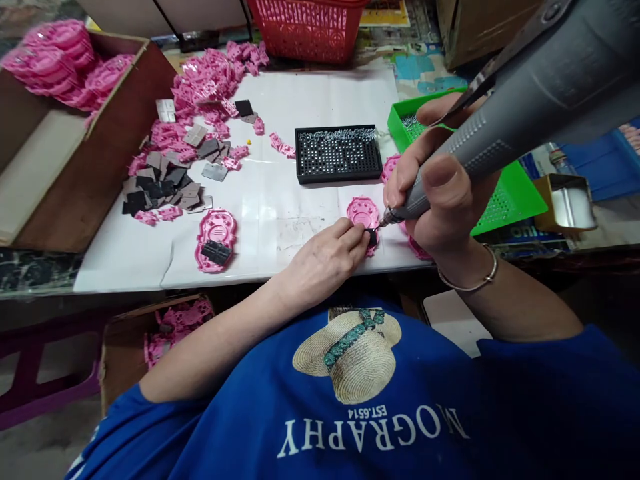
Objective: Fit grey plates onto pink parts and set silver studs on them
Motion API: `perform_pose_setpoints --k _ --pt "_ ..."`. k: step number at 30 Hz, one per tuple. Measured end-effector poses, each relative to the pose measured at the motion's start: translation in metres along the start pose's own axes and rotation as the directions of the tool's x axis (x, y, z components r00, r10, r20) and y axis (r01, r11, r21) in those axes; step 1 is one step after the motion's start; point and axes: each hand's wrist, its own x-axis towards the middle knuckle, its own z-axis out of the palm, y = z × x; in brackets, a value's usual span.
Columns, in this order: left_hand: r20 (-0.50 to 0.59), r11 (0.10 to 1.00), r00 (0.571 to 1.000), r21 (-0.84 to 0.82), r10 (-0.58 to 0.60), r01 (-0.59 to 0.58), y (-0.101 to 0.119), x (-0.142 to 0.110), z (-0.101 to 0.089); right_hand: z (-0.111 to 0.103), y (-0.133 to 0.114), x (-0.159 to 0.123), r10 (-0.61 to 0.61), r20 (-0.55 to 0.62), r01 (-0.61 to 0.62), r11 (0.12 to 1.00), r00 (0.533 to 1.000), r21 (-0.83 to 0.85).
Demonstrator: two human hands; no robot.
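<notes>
My right hand (445,180) is wrapped round a grey electric screwdriver (520,127), which slants down to the left. Its tip meets or nearly meets a pink plastic casing (363,212) lying on the white-covered table. With fingers bunched, my left hand (333,257) presses on the lower part of that casing, where a small black plate (371,237) shows beside the fingertips. The rest of the plate is hidden under the hand. To the left lies another pink casing (219,227) with a dark plate (217,252) on it.
Behind the hands sits a black screw tray (337,170) full of screws. A green tray (520,200) is partly behind my right hand. Pink parts (205,80) and dark plates (160,180) are heaped at left, beside a brown box (55,200). A red basket (310,33) stands behind.
</notes>
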Motion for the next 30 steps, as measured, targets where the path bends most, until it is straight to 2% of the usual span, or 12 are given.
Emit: perform_pose_setpoints --k 6,11,15,18,21,26,30 --pt "-0.002 0.999 1.000 -0.040 -0.023 0.023 0.000 0.000 0.002 0.001 0.010 -0.003 -0.069 0.023 0.064 0.980 0.997 0.190" --pt "-0.020 0.997 0.999 -0.057 -0.045 0.044 0.001 -0.001 0.002 0.002 0.013 -0.004 -0.018 0.043 0.011 0.986 0.999 0.164" --pt "-0.058 0.993 0.997 -0.105 -0.052 0.046 -0.001 -0.004 0.001 -0.003 -0.002 0.008 -0.064 0.033 0.059 0.989 0.997 0.134" --pt "-0.129 0.988 0.989 -0.150 -0.065 0.046 -0.003 -0.004 0.004 -0.020 -0.020 0.020 -0.138 -0.045 0.140 0.989 0.989 0.038" --pt "-0.189 0.982 0.977 -0.178 -0.098 0.064 -0.007 -0.003 0.008 -0.049 -0.027 0.030 -0.233 -0.167 0.216 0.970 0.958 -0.113" --pt "-0.192 0.962 0.970 -0.256 -0.148 0.096 -0.008 0.001 0.014 -0.096 -0.014 0.035 -0.226 -0.295 0.122 0.935 0.929 -0.333" --pt "-0.199 0.960 0.967 -0.262 -0.159 0.104 -0.006 0.000 0.014 -0.109 0.000 0.033 -0.245 -0.296 0.127 0.922 0.923 -0.366"
